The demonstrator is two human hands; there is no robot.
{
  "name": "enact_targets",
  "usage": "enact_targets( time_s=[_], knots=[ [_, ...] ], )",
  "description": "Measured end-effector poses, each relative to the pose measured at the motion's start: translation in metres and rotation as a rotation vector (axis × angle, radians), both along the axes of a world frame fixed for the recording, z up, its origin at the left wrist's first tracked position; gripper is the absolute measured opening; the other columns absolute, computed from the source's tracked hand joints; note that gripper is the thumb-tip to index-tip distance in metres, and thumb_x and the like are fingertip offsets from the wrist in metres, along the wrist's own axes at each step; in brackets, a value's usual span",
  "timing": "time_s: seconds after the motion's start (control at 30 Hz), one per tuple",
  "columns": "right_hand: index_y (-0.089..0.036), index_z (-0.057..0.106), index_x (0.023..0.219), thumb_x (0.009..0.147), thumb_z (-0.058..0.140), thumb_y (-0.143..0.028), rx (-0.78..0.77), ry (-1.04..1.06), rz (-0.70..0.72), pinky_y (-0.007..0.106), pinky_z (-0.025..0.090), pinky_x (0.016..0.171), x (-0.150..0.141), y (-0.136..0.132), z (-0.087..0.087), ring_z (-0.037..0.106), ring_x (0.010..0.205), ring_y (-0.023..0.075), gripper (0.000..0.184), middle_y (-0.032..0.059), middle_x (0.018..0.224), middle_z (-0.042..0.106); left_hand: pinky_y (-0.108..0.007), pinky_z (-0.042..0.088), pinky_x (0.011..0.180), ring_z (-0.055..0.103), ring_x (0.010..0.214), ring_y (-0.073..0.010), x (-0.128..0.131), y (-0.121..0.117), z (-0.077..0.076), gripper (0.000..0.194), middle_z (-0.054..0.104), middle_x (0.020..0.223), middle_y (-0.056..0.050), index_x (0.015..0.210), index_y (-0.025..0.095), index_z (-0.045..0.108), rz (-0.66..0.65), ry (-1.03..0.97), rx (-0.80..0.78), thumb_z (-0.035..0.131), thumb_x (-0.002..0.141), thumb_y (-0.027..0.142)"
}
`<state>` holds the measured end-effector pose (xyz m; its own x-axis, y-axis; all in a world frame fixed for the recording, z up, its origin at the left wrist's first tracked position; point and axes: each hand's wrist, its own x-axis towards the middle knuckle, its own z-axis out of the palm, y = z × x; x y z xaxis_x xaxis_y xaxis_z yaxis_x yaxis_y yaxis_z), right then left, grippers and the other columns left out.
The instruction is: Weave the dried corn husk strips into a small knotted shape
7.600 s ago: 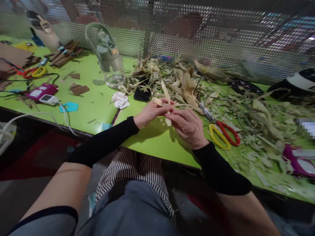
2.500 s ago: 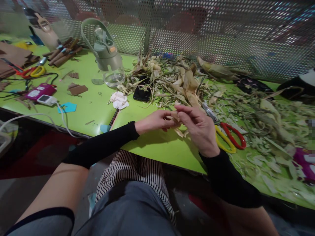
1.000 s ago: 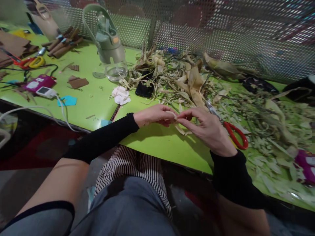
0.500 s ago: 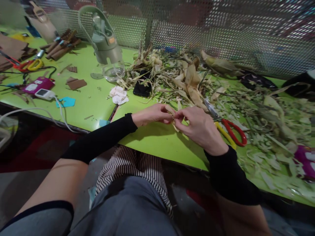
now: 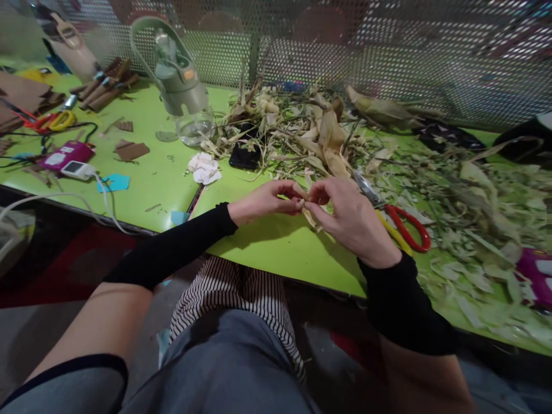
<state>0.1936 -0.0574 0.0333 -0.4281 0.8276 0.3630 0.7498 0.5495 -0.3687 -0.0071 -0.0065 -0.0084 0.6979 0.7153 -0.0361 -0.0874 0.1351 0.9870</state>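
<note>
Just above the front part of the green table (image 5: 276, 241), my left hand (image 5: 269, 202) and my right hand (image 5: 345, 215) meet fingertip to fingertip. Both pinch one small, pale strip of dried corn husk (image 5: 311, 219), whose end hangs down below the fingers. Its middle is partly hidden by my fingertips. To the right of my right hand lie scissors (image 5: 407, 227) with one red and one yellow handle. Behind my hands spreads a heap of dried corn husks (image 5: 332, 135), with a black phone-like object (image 5: 245, 156) at its near left.
A green-lidded water bottle (image 5: 185, 92) stands back left, near crumpled tissue (image 5: 204, 168). Farther left are a purple box (image 5: 66, 155), a white cable (image 5: 106, 201), brown rolls (image 5: 107, 86) and another pair of scissors (image 5: 60, 121). Husk scraps (image 5: 466, 264) cover the right side. A perforated metal screen (image 5: 366, 57) borders the back.
My fingers have shifted slightly on the husk strip, and more of its lower end shows. My right hand's fingers are a little more bent. The whole view has moved slightly.
</note>
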Motion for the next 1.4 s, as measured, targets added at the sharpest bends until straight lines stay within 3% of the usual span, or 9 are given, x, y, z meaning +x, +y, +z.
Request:
enact_targets(
  time_s=[0.17,0.4,0.53,0.7,0.93,1.07,1.27,1.4],
  knots=[
    [-0.024,0.057,0.09,0.095,0.064,-0.028,-0.12,0.13,0.042,0.035,0.048,0.069,0.004,0.001,0.004,0.062,0.074,0.0202,0.01,0.0036,0.084,0.067,-0.035,0.056,0.098,0.067,0.088,-0.0098,0.0,0.0,0.001,0.016,0.066,0.094,0.0,0.1,0.013,0.066,-0.01,-0.014,-0.021,0.076,0.087,0.017],
    [-0.025,0.065,0.096,0.095,0.067,-0.034,-0.033,0.187,0.008,0.04,0.055,0.077,0.01,0.006,0.004,0.068,0.085,0.0234,0.009,0.0049,0.094,0.073,-0.036,0.055,0.101,0.068,0.089,-0.0098,-0.003,0.002,0.006,0.018,0.068,0.094,-0.001,0.104,0.014,0.065,0.008,-0.112,-0.122,0.074,0.089,0.018],
    [-0.025,0.063,0.093,0.091,0.064,-0.026,-0.081,0.153,0.036,0.038,0.054,0.072,0.009,0.002,0.008,0.066,0.079,0.022,0.002,0.0042,0.088,0.07,-0.033,0.055,0.095,0.067,0.086,-0.0092,-0.003,0.0,0.008,0.019,0.065,0.092,0.001,0.104,0.014,0.066,-0.018,-0.076,-0.074,0.075,0.087,0.016],
    [-0.025,0.056,0.088,0.087,0.06,-0.02,-0.094,0.07,0.066,0.036,0.05,0.07,0.007,-0.003,0.013,0.062,0.076,0.021,0.006,0.0037,0.084,0.066,-0.031,0.054,0.089,0.063,0.081,-0.0085,0.001,-0.003,0.007,0.016,0.065,0.091,0.0,0.097,0.013,0.066,-0.047,-0.026,0.048,0.077,0.086,0.018],
    [-0.025,0.06,0.09,0.092,0.059,-0.021,-0.036,0.13,0.057,0.04,0.053,0.077,0.001,-0.001,0.003,0.066,0.082,0.0236,0.004,0.005,0.087,0.07,-0.03,0.055,0.083,0.062,0.083,-0.0097,0.002,-0.001,0.003,0.029,0.065,0.095,-0.002,0.097,0.014,0.061,-0.036,-0.075,0.079,0.083,0.083,0.028],
    [-0.026,0.064,0.096,0.094,0.067,-0.034,0.022,0.257,-0.025,0.042,0.056,0.079,0.001,0.001,0.0,0.067,0.083,0.0239,0.008,0.0046,0.091,0.072,-0.028,0.055,0.083,0.064,0.086,-0.0093,-0.001,-0.001,0.008,0.028,0.065,0.105,-0.003,0.101,0.016,0.063,-0.013,-0.106,0.094,0.083,0.083,0.025],
    [-0.024,0.064,0.118,0.086,0.077,-0.063,0.021,0.347,-0.145,0.041,0.057,0.076,0.01,0.012,-0.011,0.069,0.098,0.0271,0.053,0.0127,0.123,0.069,-0.027,0.055,0.085,0.067,0.091,-0.011,0.0,-0.002,0.014,0.03,0.067,0.107,-0.002,0.11,0.018,0.063,0.155,-0.134,0.005,0.08,0.085,0.023],
    [-0.022,0.067,0.099,0.09,0.063,-0.078,-0.204,0.327,-0.149,0.032,0.049,0.062,0.009,0.014,-0.012,0.063,0.074,0.0189,0.056,0.0055,0.091,0.071,-0.025,0.053,0.083,0.066,0.091,-0.0113,0.001,0.001,0.013,0.042,0.068,0.102,-0.001,0.119,0.019,0.062,0.192,-0.155,-0.03,0.081,0.082,0.02]
  ],
)
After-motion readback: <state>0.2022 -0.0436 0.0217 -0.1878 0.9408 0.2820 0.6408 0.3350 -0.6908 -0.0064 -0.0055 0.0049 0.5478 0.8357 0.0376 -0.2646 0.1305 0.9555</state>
